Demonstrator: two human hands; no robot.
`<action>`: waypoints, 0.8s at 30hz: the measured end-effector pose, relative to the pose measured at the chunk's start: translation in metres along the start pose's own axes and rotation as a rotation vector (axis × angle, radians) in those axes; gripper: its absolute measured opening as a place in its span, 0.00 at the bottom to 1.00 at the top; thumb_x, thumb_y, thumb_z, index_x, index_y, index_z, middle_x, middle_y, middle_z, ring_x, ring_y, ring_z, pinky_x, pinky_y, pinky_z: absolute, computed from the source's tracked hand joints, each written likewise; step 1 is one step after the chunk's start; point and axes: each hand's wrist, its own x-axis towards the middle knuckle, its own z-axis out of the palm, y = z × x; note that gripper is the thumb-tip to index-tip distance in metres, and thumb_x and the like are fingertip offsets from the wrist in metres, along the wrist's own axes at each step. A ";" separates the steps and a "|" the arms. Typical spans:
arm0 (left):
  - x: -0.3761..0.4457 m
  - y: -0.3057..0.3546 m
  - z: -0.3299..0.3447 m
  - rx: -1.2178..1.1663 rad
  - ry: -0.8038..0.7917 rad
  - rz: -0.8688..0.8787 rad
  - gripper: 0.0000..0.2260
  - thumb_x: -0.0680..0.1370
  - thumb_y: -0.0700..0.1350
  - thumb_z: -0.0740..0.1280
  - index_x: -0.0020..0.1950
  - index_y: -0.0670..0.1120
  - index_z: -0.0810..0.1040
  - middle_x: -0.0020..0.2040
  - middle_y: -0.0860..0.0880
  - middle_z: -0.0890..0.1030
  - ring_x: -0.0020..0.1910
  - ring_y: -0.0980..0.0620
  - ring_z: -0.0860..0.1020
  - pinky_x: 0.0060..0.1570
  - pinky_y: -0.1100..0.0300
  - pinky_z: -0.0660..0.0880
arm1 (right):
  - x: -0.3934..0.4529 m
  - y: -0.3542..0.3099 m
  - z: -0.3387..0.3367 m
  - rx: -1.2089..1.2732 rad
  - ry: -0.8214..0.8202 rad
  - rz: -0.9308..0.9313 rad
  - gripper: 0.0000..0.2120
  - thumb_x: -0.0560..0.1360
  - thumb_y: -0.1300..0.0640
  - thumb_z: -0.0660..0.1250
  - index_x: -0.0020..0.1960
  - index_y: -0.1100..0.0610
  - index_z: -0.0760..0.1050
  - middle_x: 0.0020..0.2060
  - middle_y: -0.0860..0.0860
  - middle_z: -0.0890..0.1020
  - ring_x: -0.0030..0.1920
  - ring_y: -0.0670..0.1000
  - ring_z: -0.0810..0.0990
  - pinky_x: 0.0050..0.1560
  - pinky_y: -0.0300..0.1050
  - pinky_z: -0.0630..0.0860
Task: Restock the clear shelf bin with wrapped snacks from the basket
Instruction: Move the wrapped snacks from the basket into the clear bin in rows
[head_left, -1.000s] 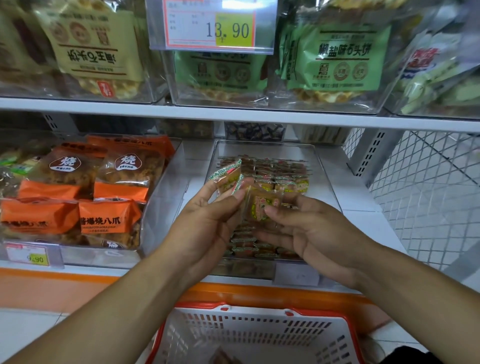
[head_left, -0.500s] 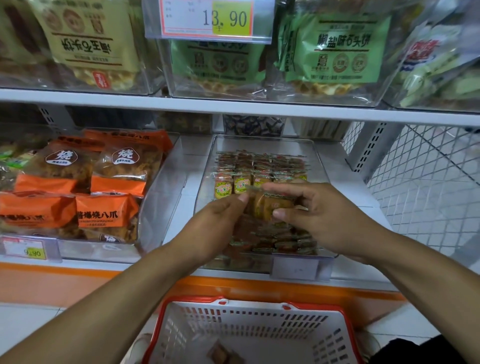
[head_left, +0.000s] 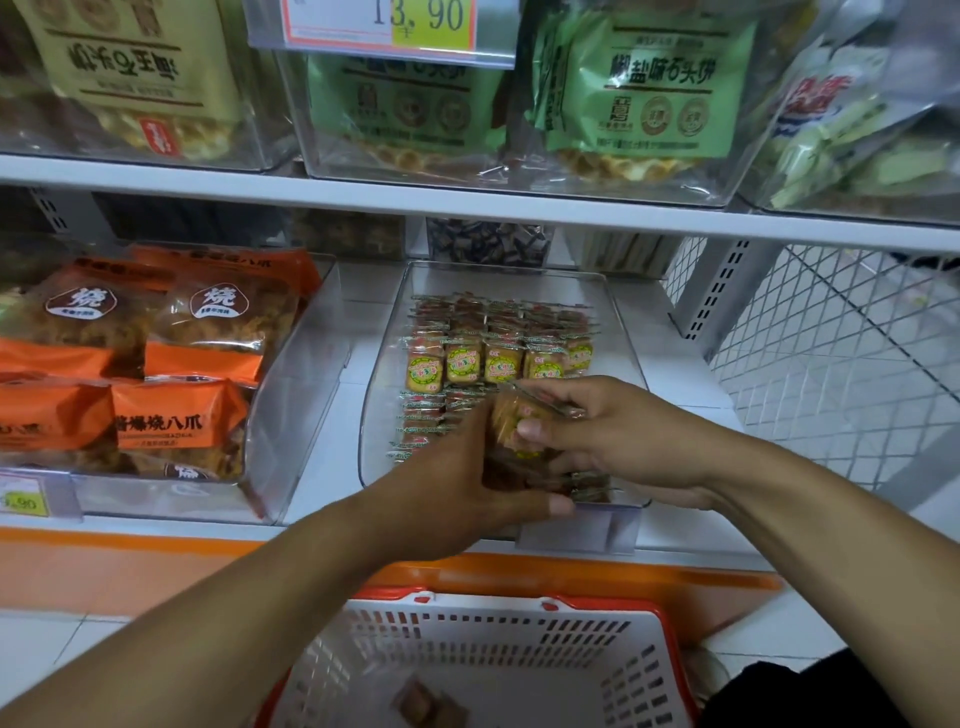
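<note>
Both hands hold wrapped snacks over the clear shelf bin (head_left: 618, 332): right hand (head_left: 618, 441) pinches a tilted wrapped snack (head_left: 511, 421), left hand (head_left: 457, 493) curls beside it. Filed packets run front-to-back beyond the fingers. White shelf (head_left: 322, 447); basket (head_left: 483, 654) below.

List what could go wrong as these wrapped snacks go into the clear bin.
1. The right hand pinches a small stack of clear-wrapped biscuit packs by its edges, so one pack may slip out.
2. The left hand lies over the front rows in the clear plastic shelf bin and could knock those upright packs askew.
3. A dropped pack might miss the white, red-rimmed basket below.
</note>
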 end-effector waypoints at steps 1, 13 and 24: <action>0.002 -0.001 0.004 0.014 0.040 -0.003 0.38 0.68 0.61 0.79 0.73 0.61 0.65 0.55 0.62 0.84 0.54 0.63 0.82 0.54 0.62 0.79 | 0.001 -0.001 0.001 0.022 -0.004 0.007 0.14 0.79 0.64 0.67 0.63 0.55 0.77 0.52 0.53 0.85 0.49 0.47 0.84 0.48 0.38 0.81; 0.035 -0.012 0.018 0.383 0.004 -0.214 0.50 0.74 0.66 0.70 0.84 0.51 0.42 0.81 0.47 0.62 0.79 0.44 0.61 0.76 0.43 0.63 | 0.038 -0.008 -0.057 -1.453 0.406 0.098 0.27 0.81 0.44 0.60 0.75 0.57 0.64 0.68 0.59 0.71 0.68 0.60 0.66 0.66 0.53 0.64; 0.038 -0.017 0.017 0.596 0.013 -0.206 0.35 0.76 0.68 0.64 0.79 0.53 0.64 0.75 0.47 0.68 0.75 0.44 0.60 0.74 0.45 0.63 | 0.077 0.003 -0.060 -1.732 0.372 0.282 0.27 0.81 0.50 0.60 0.79 0.52 0.60 0.77 0.57 0.61 0.78 0.63 0.52 0.77 0.66 0.43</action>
